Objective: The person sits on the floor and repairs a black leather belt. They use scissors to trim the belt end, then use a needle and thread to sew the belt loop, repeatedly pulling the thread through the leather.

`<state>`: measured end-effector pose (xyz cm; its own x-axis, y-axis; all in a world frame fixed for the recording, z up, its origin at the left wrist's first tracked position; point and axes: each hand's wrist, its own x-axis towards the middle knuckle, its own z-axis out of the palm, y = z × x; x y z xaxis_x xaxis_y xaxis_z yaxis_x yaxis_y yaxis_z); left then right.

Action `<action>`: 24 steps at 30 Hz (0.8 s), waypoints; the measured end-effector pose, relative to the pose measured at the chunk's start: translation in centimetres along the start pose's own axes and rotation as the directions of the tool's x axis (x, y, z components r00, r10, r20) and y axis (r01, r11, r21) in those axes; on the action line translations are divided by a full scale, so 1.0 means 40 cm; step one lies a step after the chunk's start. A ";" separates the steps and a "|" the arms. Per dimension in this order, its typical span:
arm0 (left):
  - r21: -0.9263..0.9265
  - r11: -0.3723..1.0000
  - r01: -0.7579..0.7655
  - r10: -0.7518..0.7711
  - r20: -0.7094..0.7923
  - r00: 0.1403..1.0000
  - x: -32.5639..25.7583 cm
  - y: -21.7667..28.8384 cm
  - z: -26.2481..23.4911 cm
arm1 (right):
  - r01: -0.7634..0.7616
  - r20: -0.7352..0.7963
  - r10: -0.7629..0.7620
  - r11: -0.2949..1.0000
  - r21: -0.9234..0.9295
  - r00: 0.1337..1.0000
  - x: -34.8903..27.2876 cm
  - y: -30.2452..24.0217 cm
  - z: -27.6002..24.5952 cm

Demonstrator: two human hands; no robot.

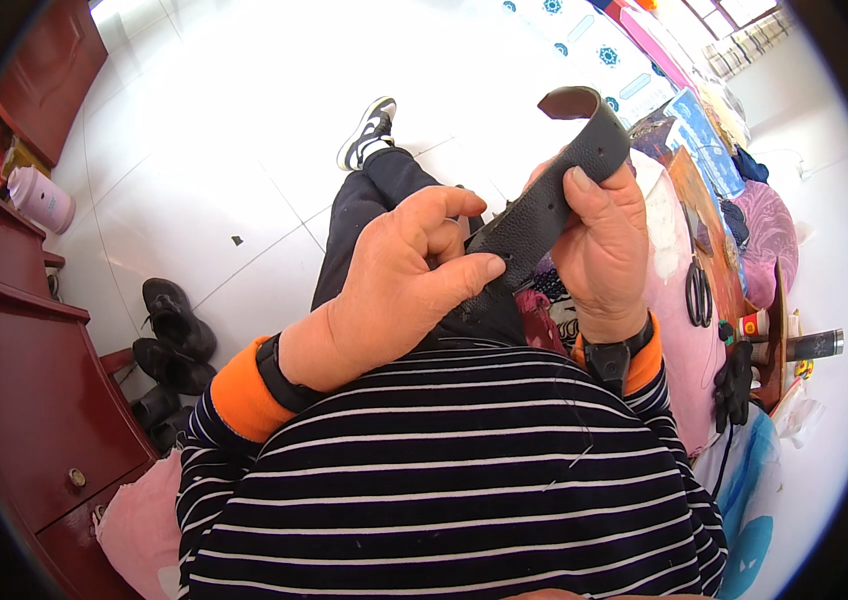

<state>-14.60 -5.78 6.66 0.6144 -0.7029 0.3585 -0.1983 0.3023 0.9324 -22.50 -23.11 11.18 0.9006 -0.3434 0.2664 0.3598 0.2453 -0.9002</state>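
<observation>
A black, pebble-grained leather strap [544, 205], long and flat with a curled upper end, is held in front of the person's chest above the lap and serves as the reference for all positions. The left hand [399, 290] lies against the lower left part of the strap, its fingers [464, 272] curled and pressed against the strap, the thumb arching above them. The right hand [604, 245] wraps the strap from the right, its thumb flat on the grained face and the remaining fingers closed behind it. Both wrists carry black wristbands next to orange cuffs, below the strap. A navy-and-white striped knitted top [454, 480] fills the area beneath the strap. Right of the strap, black-handled scissors [698, 292] lie on a pink cloth [679, 345]; lower right of these rests a black glove [734, 385]. Left of the strap, well apart on the white tiled floor [204, 190], stand black leather shoes [176, 320] beside a dark red wooden cabinet [14, 370]. A pink cylindrical flask [41, 200] stands on that cabinet, far left.
</observation>
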 end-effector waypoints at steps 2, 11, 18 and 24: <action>0.006 0.999 0.031 -0.031 0.011 0.999 0.004 0.003 -0.004 | -0.014 -0.005 0.014 1.000 -0.002 1.000 -0.001 0.002 0.001; -0.232 0.897 0.376 -0.358 0.118 0.926 0.018 -0.015 -0.006 | 0.015 0.024 -0.012 0.990 -0.138 1.000 -0.008 0.019 0.017; -0.176 0.974 0.142 -0.136 0.043 0.990 0.018 -0.073 -0.003 | -0.089 -0.021 0.087 0.973 -0.214 0.996 0.002 0.027 0.009; -0.460 0.787 0.411 -0.374 0.174 0.911 0.021 -0.098 -0.004 | -0.350 0.026 0.357 0.925 -0.148 0.934 -0.003 0.074 -0.015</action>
<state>-13.16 -7.45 3.31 0.5012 -0.8652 -0.0145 0.4480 0.2451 0.8598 -21.69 -22.89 8.29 0.9757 -0.2095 -0.0641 -0.0184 0.2129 -0.9769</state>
